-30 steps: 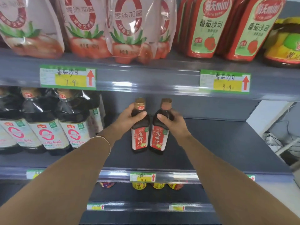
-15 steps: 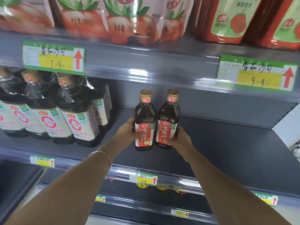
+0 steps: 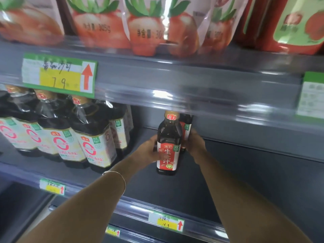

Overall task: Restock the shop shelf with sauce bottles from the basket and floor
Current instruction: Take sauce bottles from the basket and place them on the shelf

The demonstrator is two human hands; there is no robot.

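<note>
Sauce bottles (image 3: 169, 134), two small dark ones with red labels, are on the middle shelf (image 3: 254, 174), one behind the other, each held in a hand.

At the far left, big bottles (image 3: 87, 137) with white labels fill that end of the shelf, packed in rows with their labels facing out. Above them, a price tag (image 3: 59, 74) with a red arrow hangs on the edge of the top shelf (image 3: 175, 76), under a row of tomato pouches (image 3: 147, 27).

The left forearm, a thin bracelet (image 3: 115, 174) at the wrist, reaches in from the lower left. The left hand (image 3: 150, 151) grips the front bottle (image 3: 168, 125) at label height. Its fingers wrap round the bottle's left side, and what looks like the thumb, blurred, lies across the label. The bottle is upright with its label to the aisle. Its base is at the shelf deck, but whether it touches cannot be told.

The rear bottle (image 3: 187, 128) is just behind and to the right, its cap hidden by the top shelf's edge. The right hand (image 3: 196, 142) clasps its lower body from the right, fingertips out of sight.

Lining them up this way probably starts a new row running deep into the shelf, leaving the bare deck at the right for more stock. At the far upper right stand red bottles (image 3: 289, 23).
</note>
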